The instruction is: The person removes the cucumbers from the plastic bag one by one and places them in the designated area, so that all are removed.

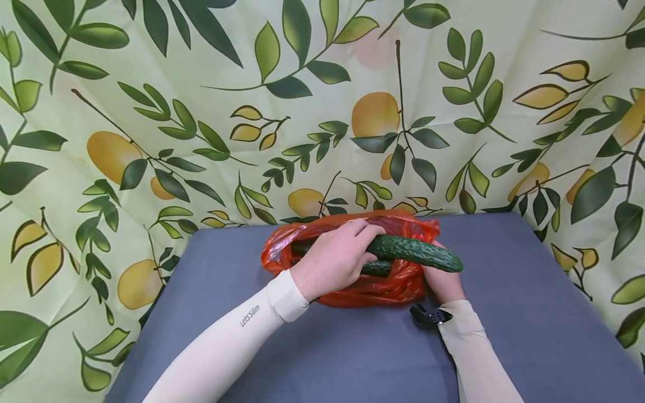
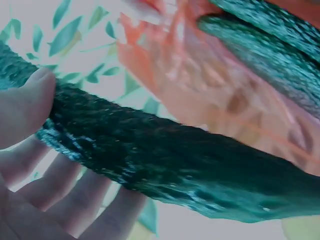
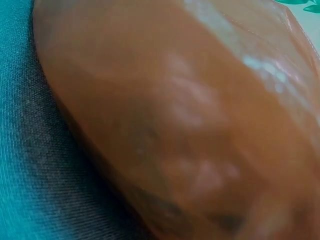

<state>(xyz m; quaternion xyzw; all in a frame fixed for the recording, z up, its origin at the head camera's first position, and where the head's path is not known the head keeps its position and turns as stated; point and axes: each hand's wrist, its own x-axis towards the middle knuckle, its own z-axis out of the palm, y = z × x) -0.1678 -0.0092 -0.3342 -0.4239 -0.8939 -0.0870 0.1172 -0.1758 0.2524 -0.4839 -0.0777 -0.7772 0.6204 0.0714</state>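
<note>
Head view: L hand has hold of a dark green, bumpy cucumber, fingers closed in around it w/ no wide gap, gripping nearer its L part. Cucumber is above the mouth of a red plastic bag, approx. level, R end tipped slightly down & sticking out past the bag's R side, in front of part of the R hand. L wrist view: thumb on one side of the cucumber, other fingers on the opp. side; at least 2 other cucumbers lie side by side at the bag, apart from the held one. R hand is at the bag's R end, partly hidden; can't tell how far open its fingers are or whether they've got hold of the plastic. R wrist view = mostly bag, blurred, + gray cloth. Bag sits on a gray-blue counter, near the back edge, w/ a leaf-&-fruit print curtain behind. Both arms in cream sleeves; black watch strap at R wrist.
</note>
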